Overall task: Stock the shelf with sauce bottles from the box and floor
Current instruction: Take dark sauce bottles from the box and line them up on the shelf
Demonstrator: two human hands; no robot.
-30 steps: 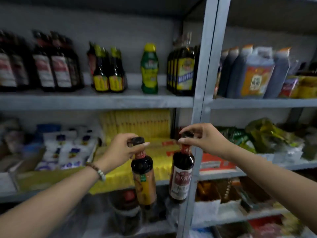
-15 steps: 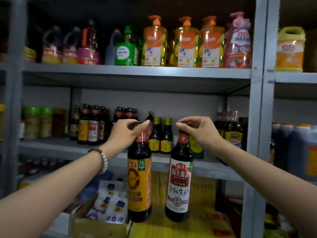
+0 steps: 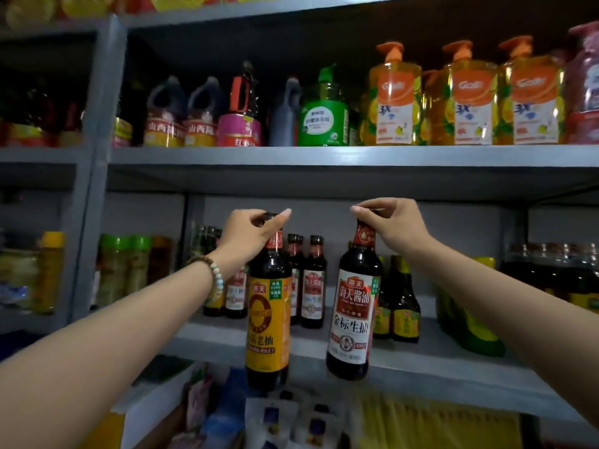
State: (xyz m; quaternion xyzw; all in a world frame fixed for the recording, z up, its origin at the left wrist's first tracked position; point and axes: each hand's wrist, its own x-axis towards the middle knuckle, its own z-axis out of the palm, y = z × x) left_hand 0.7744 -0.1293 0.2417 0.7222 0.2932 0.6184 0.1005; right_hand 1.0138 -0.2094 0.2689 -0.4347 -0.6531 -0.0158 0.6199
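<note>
The left grip (image 3: pixel 249 236) pinches the cap of a yellow-labelled soy sauce bottle (image 3: pixel 267 322), and the right grip (image 3: pixel 393 228) pinches the cap of a white-labelled soy sauce bottle (image 3: pixel 353 319). Both bottles hang higher than half a second ago. Their bases are now at the grey shelf's (image 3: pixel 437 364) front edge, the yellow-labelled one just below it. Bare shelf board shows in front of the red-capped bottles (image 3: pixel 311 283) stocked farther back.

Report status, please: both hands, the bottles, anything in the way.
Left hand grips yellow-labelled dark bottle by cap; right hand grips white-labelled dark bottle by cap. Both in air before grey metal shelf. Small dark bottles stand behind.
</note>
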